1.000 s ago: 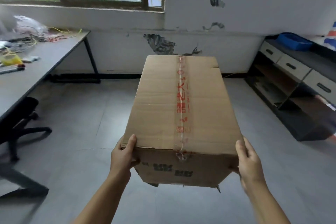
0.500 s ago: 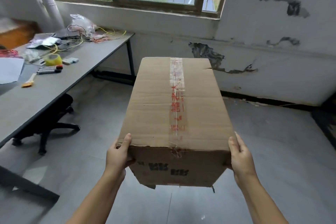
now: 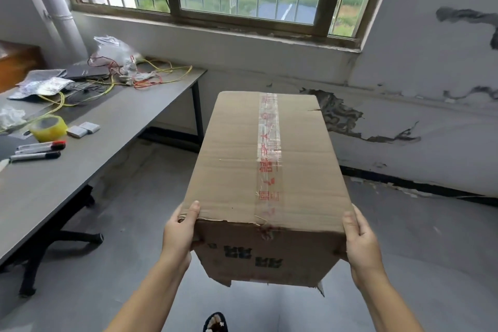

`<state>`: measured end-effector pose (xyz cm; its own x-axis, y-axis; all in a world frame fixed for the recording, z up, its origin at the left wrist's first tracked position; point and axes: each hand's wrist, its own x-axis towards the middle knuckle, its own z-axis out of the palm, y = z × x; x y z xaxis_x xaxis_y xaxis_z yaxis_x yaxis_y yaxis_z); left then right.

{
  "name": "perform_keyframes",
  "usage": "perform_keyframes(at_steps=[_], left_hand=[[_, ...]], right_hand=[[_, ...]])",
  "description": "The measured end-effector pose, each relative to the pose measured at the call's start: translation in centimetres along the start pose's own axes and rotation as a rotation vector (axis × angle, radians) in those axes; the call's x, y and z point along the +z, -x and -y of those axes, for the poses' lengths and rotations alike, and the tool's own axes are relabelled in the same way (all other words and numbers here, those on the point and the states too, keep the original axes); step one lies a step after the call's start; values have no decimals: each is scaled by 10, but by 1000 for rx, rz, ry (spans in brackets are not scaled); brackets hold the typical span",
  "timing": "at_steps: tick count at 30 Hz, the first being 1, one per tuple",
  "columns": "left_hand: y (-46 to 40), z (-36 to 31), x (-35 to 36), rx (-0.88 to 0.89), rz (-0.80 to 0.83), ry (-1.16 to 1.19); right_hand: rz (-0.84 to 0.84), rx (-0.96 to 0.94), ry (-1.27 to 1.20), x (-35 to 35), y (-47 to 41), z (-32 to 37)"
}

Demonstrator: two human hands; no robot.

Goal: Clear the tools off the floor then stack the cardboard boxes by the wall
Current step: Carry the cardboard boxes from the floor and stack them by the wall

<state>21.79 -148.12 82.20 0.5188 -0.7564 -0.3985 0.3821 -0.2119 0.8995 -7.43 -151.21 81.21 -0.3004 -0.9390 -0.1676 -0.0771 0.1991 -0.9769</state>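
While the cardboard box [image 3: 265, 170] is up off the floor [image 3: 134, 224] between my two hands, I judge this to be the stacking half of the job, with the carry to the wall [image 3: 431, 129] under way. My left hand [image 3: 179, 232] has its grip clamped on the near left corner, thumb lying over the top edge; my right hand [image 3: 361, 242] is clamped on the near right corner, fingers round the side. The box runs lengthways away from me, taped seam up, its near end face between the two grips and its torn bottom flap hanging below. Next I would need a clear patch by the wall's foot and a level lowering, minding that loose bottom. To my left, the table [image 3: 80, 170] carries a tape roll [image 3: 48, 128], markers [image 3: 37, 151] and wires [image 3: 151, 75].
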Motion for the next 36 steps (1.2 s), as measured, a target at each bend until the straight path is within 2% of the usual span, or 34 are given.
perform_keyframes(at_steps=[10,20,25,29,36], left_hand=[[-227,-74,37,-35,27,-65],[-447,-65,71,-130,81,-139],[-569,-50,84,-181,101,-171],[-656,-11,88,-200,90,-215],[-755,54,68,-194,62,-269]], right_hand=[[-45,98,-8,162,-145,39],[-90,144,12,296,-303,13],[-90,215,42,369,-382,-23],[-124,245,52,417,-441,-69],[-137,301,20,486,-496,-175]])
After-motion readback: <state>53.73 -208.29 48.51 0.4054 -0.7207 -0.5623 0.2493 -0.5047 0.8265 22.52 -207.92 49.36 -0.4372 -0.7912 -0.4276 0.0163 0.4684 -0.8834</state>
